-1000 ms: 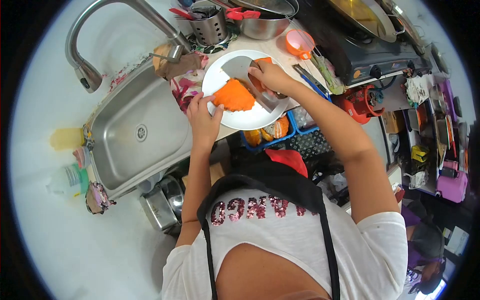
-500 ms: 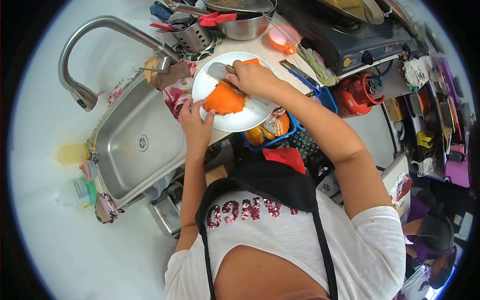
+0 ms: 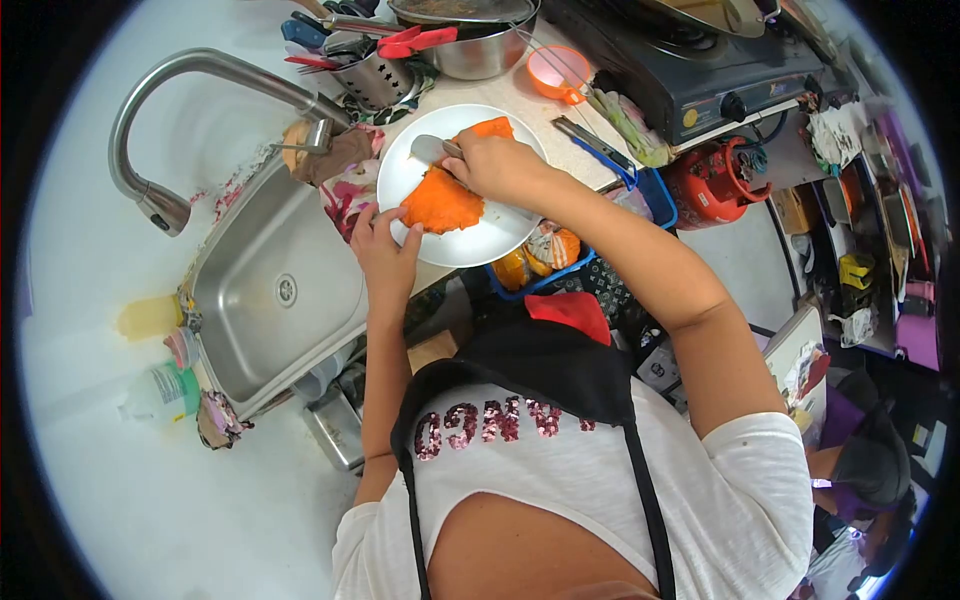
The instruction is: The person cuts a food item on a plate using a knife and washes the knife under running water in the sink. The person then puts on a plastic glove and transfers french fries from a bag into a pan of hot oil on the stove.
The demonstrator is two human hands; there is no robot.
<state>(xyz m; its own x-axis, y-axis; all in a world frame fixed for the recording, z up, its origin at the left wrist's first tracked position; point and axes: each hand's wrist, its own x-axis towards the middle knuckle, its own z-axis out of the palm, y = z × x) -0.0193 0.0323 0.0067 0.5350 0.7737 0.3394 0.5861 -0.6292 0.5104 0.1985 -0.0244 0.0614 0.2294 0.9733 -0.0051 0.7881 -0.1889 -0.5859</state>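
Note:
A white plate [image 3: 395, 180] near the counter's front edge holds a flattened orange piece of food [image 3: 445, 203]. A second orange piece [image 3: 492, 127] lies at the plate's far side, partly behind my right hand. My right hand [image 3: 497, 167] is closed around a metal utensil [image 3: 428, 149] with a broad, rounded end, which sits over the plate beside the large piece. Its exact kind is hard to tell, as my fingers cover much of it. My left hand [image 3: 385, 250] rests at the plate's left rim with fingers spread, fingertips by the edge of the large orange piece.
A steel sink [image 3: 285, 330] with a faucet [image 3: 165, 205] lies left. Behind the plate stand a utensil holder [image 3: 378, 82], a metal pot [image 3: 480, 55] and an orange strainer-like cup [image 3: 558, 73]. A gas stove [image 3: 700, 95] and red gas cylinder [image 3: 712, 190] are right; a blue basket [image 3: 540, 283] sits below.
The utensil and my right hand have shifted slightly away from the large orange piece, and more of the second piece shows. My left hand stays at the rim.

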